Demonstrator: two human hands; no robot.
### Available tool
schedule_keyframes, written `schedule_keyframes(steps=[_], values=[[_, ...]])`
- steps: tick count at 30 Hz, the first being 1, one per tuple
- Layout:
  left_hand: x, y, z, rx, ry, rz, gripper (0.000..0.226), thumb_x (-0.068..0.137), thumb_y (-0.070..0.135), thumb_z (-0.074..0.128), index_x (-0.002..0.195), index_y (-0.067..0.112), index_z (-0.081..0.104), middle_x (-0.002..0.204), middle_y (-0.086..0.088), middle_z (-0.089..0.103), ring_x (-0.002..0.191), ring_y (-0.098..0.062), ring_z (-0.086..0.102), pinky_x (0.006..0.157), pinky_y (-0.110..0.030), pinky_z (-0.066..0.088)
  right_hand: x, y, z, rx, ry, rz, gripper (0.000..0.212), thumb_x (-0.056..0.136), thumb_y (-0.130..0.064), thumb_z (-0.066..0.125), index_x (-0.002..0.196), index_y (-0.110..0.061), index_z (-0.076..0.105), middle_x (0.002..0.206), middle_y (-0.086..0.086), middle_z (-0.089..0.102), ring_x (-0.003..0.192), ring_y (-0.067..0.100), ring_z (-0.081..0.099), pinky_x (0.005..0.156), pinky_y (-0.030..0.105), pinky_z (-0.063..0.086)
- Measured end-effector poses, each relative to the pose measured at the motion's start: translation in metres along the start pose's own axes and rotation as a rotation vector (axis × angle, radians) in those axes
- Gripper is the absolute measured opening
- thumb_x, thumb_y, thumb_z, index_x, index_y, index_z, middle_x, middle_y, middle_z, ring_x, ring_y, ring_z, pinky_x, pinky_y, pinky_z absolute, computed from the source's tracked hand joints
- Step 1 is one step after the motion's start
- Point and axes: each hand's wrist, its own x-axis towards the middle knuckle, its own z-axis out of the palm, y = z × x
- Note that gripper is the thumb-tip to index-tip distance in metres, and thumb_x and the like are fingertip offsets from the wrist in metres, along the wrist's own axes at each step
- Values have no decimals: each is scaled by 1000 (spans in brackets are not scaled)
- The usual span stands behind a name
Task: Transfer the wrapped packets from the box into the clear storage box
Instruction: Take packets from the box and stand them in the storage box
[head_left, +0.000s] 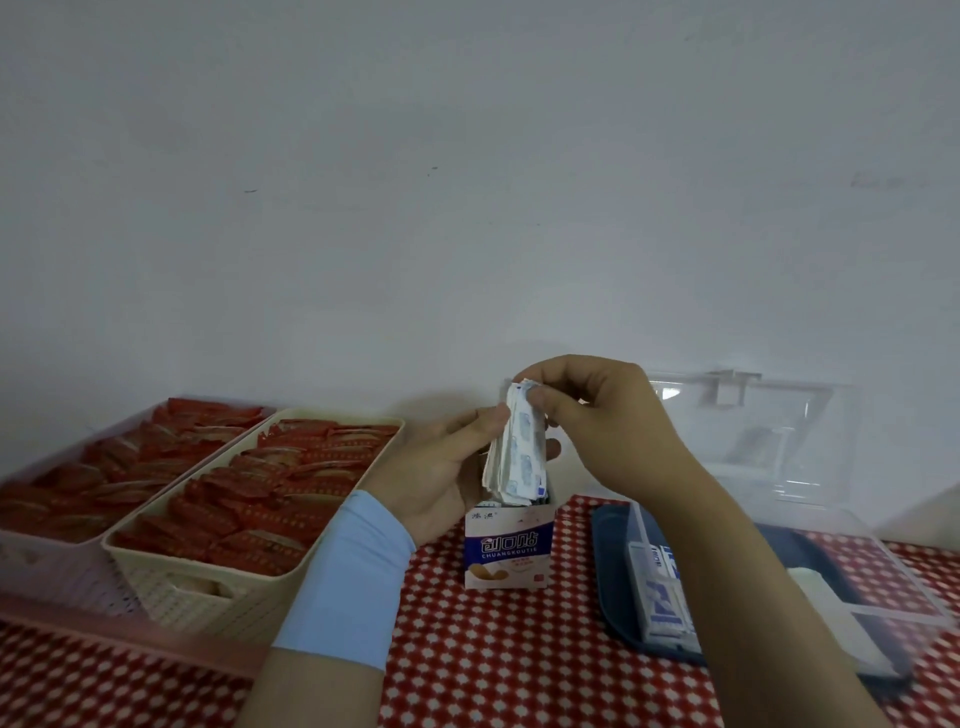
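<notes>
A small white and blue cardboard box (506, 551) stands open on the red checked tablecloth at centre. Just above its mouth is a thick stack of white wrapped packets (517, 452) with blue print. My left hand (447, 467), wearing a light blue wristband, grips the stack from the left side. My right hand (592, 410) pinches the top of the same stack between thumb and fingers. To the right sits the clear storage box (841, 587) with its lid (769, 426) raised against the wall; some white and blue packets (660, 592) stand in its left end.
Two baskets filled with red wrapped sachets stand at the left: a cream one (218, 592) near my left forearm and a pink one (47, 566) beyond it. A white wall rises right behind the table. Checked cloth (519, 665) lies in front of the cardboard box.
</notes>
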Motion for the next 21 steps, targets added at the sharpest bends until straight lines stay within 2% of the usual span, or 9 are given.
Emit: schedule_keyframes(steps=[3, 5, 7, 9, 11, 12, 14, 17, 21], values=[[3, -3, 1, -38, -25, 12, 45, 89, 28, 55, 123, 0, 63, 120, -21, 69, 111, -31, 68, 94, -50, 53, -1, 1, 7, 39, 33, 34, 22, 97, -7, 60, 92, -24, 74, 77, -14, 71, 66, 1, 67, 54, 14, 51], [4, -5, 2, -47, -19, 27, 40, 86, 28, 56, 114, 1, 69, 113, -21, 71, 103, -29, 71, 92, -48, 53, -2, 3, 11, 7, 58, 38, 19, 97, -12, 62, 96, -26, 75, 74, -16, 70, 66, 10, 67, 53, 20, 54], [4, -5, 2, -29, -16, 34, 36, 84, 27, 58, 105, 3, 74, 107, -20, 73, 93, -28, 71, 85, -43, 57, -1, 6, 13, -33, 75, 35, 19, 95, -16, 65, 103, -31, 74, 80, -20, 69, 72, 13, 66, 60, 26, 59], [5, -5, 1, -34, -9, 42, 41, 85, 26, 59, 114, 0, 70, 108, -21, 71, 92, -29, 70, 83, -43, 58, -2, 8, 15, -114, 88, 4, 22, 92, -23, 68, 107, -39, 68, 96, -22, 66, 80, 7, 63, 69, 28, 58], [5, -4, 0, -50, -1, 50, 45, 87, 27, 59, 123, 0, 65, 110, -21, 71, 96, -28, 71, 84, -46, 58, -3, 6, 13, -132, 82, -19, 10, 90, -33, 69, 95, -40, 64, 107, -22, 62, 89, 5, 64, 76, 32, 57], [5, -4, 0, -63, 3, 50, 46, 87, 28, 59, 123, 1, 64, 111, -20, 71, 96, -28, 71, 82, -46, 59, -3, 3, 10, -109, 49, -16, 6, 87, -38, 70, 87, -36, 64, 112, -23, 61, 96, 3, 63, 81, 31, 55], [4, -3, -3, -99, 14, 36, 45, 87, 30, 61, 122, 2, 65, 110, -20, 70, 94, -28, 71, 75, -41, 62, -7, -2, 4, -91, -104, 24, 23, 76, -41, 80, 79, -26, 63, 124, -28, 56, 111, -9, 55, 87, 15, 44], [3, -3, -10, -120, 24, 1, 42, 91, 30, 62, 125, 4, 65, 109, -18, 69, 98, -28, 71, 75, -40, 60, -12, -8, 4, -174, -313, 17, 46, 53, -36, 96, 79, -26, 59, 139, -31, 43, 124, -19, 41, 83, 1, 39], [3, -4, -12, -102, 9, 2, 41, 93, 28, 58, 124, 3, 65, 109, -20, 68, 96, -29, 72, 72, -36, 60, -11, -5, 12, -172, -273, -55, 45, 55, -21, 96, 75, -17, 56, 126, -21, 55, 110, -3, 59, 75, 8, 48]])
